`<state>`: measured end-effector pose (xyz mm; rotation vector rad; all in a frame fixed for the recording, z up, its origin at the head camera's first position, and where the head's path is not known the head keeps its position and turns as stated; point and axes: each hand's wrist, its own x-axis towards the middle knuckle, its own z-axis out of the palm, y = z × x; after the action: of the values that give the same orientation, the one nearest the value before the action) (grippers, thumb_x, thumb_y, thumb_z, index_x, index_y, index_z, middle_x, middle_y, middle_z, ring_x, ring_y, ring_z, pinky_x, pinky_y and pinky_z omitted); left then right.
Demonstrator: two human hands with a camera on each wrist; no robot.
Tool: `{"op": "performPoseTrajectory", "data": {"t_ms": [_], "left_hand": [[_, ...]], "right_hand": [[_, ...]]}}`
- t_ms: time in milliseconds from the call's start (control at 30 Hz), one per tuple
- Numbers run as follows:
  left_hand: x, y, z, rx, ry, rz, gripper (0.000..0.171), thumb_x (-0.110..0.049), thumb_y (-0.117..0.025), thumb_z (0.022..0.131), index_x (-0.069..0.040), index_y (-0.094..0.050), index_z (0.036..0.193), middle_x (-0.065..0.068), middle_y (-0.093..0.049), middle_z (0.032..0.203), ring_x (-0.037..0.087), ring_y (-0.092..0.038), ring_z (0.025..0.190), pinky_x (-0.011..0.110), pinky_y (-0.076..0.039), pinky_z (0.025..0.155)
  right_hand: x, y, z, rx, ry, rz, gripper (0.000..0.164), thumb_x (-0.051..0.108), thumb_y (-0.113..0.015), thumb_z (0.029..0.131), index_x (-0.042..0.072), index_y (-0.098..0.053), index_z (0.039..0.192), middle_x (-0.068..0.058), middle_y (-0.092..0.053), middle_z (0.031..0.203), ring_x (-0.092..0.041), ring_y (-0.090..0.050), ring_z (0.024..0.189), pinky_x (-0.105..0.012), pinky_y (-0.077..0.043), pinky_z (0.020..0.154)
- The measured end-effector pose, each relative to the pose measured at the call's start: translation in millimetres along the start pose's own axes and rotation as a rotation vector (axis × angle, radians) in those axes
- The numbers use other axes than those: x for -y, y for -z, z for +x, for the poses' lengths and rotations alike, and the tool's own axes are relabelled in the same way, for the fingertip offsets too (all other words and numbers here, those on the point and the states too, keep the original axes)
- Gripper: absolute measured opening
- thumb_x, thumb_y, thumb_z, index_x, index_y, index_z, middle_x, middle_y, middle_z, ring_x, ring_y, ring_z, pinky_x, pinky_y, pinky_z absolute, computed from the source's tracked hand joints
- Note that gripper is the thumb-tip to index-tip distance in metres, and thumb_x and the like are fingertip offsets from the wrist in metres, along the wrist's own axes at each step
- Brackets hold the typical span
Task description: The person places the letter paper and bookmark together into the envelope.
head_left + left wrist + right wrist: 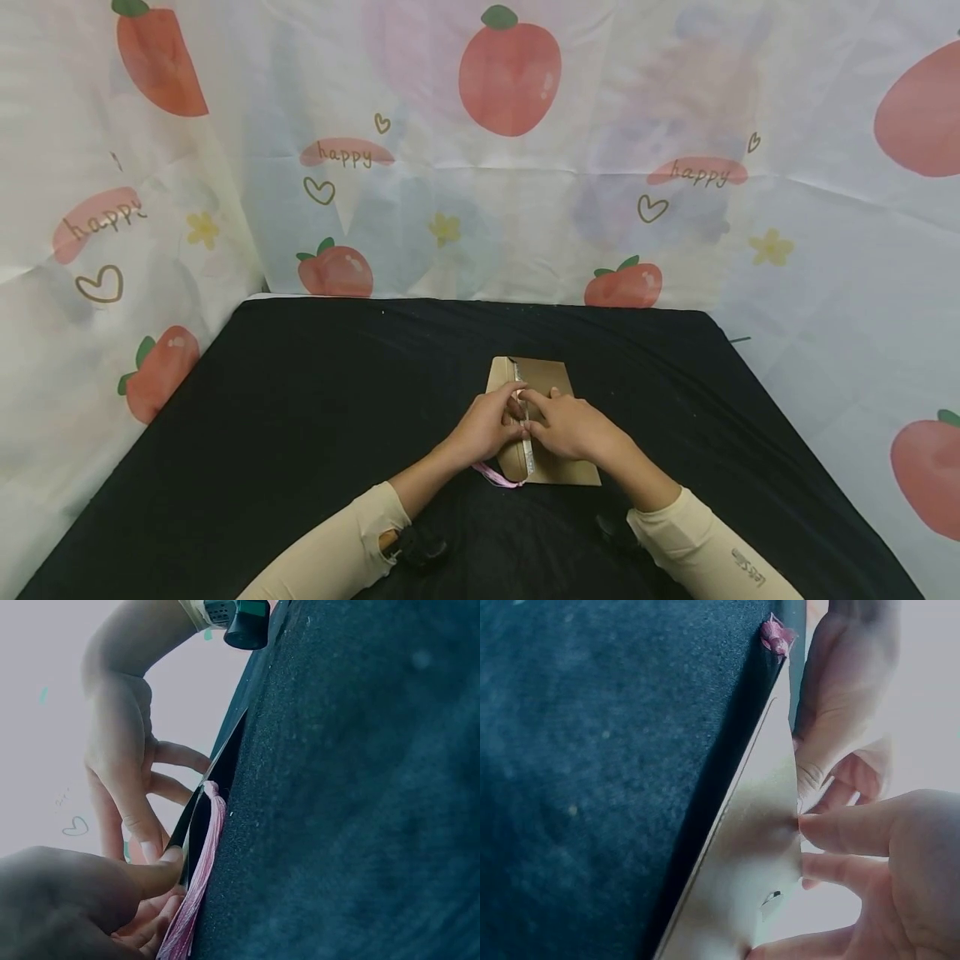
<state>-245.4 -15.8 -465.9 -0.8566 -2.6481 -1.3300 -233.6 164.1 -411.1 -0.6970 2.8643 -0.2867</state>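
On the black cloth lies a flat brown card folder [562,465], creased lengthwise, with a pale shiny strip [528,458] along its raised middle edge. My left hand [486,425] comes from the left and pinches that edge between thumb and fingers. From the other side, my right hand [576,425] has its thumb and forefinger at the same edge, tips close to the left hand's; another fingertip touches the sloping panel [742,855]. A pink tassel [196,889] hangs out at the folder's near end. Part of the strip is hidden behind the fingers.
The black cloth [300,400] covers the table around the folder. Behind and beside it hangs a white curtain [525,225] printed with red fruit, hearts and the word "happy". Dark wrist cameras sit by both cuffs, close over the cloth.
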Motion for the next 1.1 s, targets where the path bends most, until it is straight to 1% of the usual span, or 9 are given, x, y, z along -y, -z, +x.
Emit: {"op": "performPoseTrajectory", "data": {"t_ms": [233,333,433,567,667,767,833,1000,1100], "left_hand": [[-3.0,1.9,2.2,-0.001,0.023,-0.083,0.061,0.011,-0.080,0.084,0.004,-0.054,0.139,0.014,-0.067,0.105,0.012,-0.068,0.078,0.022,-0.054,0.069],[-3.6,3.3,2.7,-0.019,0.024,-0.080,0.056,0.017,-0.076,0.081,0.004,-0.057,0.132,0.015,-0.060,0.104,0.013,-0.068,0.075,0.021,-0.054,0.067],[-3.4,4.1,3.2,-0.030,0.023,-0.073,0.053,0.018,-0.076,0.078,0.004,-0.058,0.126,0.015,-0.055,0.103,0.013,-0.067,0.074,0.021,-0.054,0.065],[-3.7,5.3,3.5,-0.025,0.028,-0.074,0.057,0.016,-0.080,0.077,0.002,-0.059,0.127,0.016,-0.055,0.104,0.012,-0.066,0.074,0.021,-0.053,0.064],[-4.4,6.4,4.1,-0.033,0.015,-0.028,0.060,0.012,-0.083,0.074,0.000,-0.059,0.127,0.015,-0.057,0.104,0.012,-0.063,0.074,0.022,-0.052,0.063],[-5.3,7.1,4.3,-0.017,0.006,0.045,0.059,0.006,-0.087,0.073,-0.001,-0.061,0.125,0.014,-0.059,0.104,0.015,-0.057,0.078,0.024,-0.049,0.066],[-5.2,6.9,4.0,0.014,0.014,0.084,0.055,0.002,-0.088,0.073,-0.003,-0.064,0.122,0.012,-0.060,0.104,0.017,-0.054,0.082,0.026,-0.047,0.068],[-4.7,5.1,2.1,0.087,0.035,0.135,0.038,-0.003,-0.087,0.078,-0.007,-0.071,0.111,0.008,-0.062,0.102,0.014,-0.053,0.085,0.026,-0.046,0.070],[-6.6,5.6,0.4,0.102,0.023,0.153,0.027,-0.002,-0.082,0.082,-0.007,-0.073,0.106,0.008,-0.064,0.101,0.015,-0.056,0.089,0.027,-0.046,0.072]], "right_hand": [[0.5,1.6,-0.4,0.010,-0.004,0.004,0.049,0.025,-0.061,0.103,0.013,-0.052,0.150,-0.041,-0.051,0.137,-0.056,-0.062,0.112,-0.064,-0.052,0.087],[1.0,1.6,-0.5,0.007,-0.001,-0.006,0.049,0.023,-0.063,0.103,0.014,-0.054,0.150,-0.041,-0.053,0.135,-0.051,-0.065,0.104,-0.061,-0.054,0.081],[2.0,1.2,-0.7,0.009,0.010,-0.031,0.050,0.022,-0.066,0.101,0.015,-0.056,0.149,-0.037,-0.058,0.126,-0.043,-0.066,0.089,-0.056,-0.054,0.073],[3.2,1.5,-0.8,0.022,-0.021,-0.046,0.058,0.024,-0.070,0.099,0.018,-0.052,0.154,-0.037,-0.058,0.129,-0.044,-0.066,0.091,-0.056,-0.054,0.073],[3.9,2.2,-1.0,0.010,-0.060,-0.050,0.062,0.027,-0.074,0.096,0.014,-0.052,0.153,-0.032,-0.059,0.132,-0.046,-0.067,0.099,-0.058,-0.055,0.077],[3.8,1.9,-0.8,-0.006,-0.070,-0.088,0.055,0.030,-0.077,0.094,0.011,-0.061,0.143,-0.021,-0.066,0.123,-0.039,-0.067,0.097,-0.056,-0.055,0.075],[3.9,1.4,-1.0,-0.015,-0.079,-0.109,0.052,0.030,-0.078,0.093,0.012,-0.065,0.140,-0.015,-0.068,0.117,-0.034,-0.066,0.092,-0.054,-0.055,0.073],[5.2,1.3,-3.3,-0.023,-0.101,-0.118,0.051,0.031,-0.078,0.092,0.019,-0.067,0.140,-0.014,-0.068,0.118,-0.035,-0.067,0.091,-0.055,-0.056,0.070],[4.8,0.5,-4.7,-0.045,-0.106,-0.098,0.046,0.031,-0.079,0.091,0.015,-0.070,0.133,-0.013,-0.070,0.115,-0.038,-0.068,0.092,-0.057,-0.055,0.068]]}}
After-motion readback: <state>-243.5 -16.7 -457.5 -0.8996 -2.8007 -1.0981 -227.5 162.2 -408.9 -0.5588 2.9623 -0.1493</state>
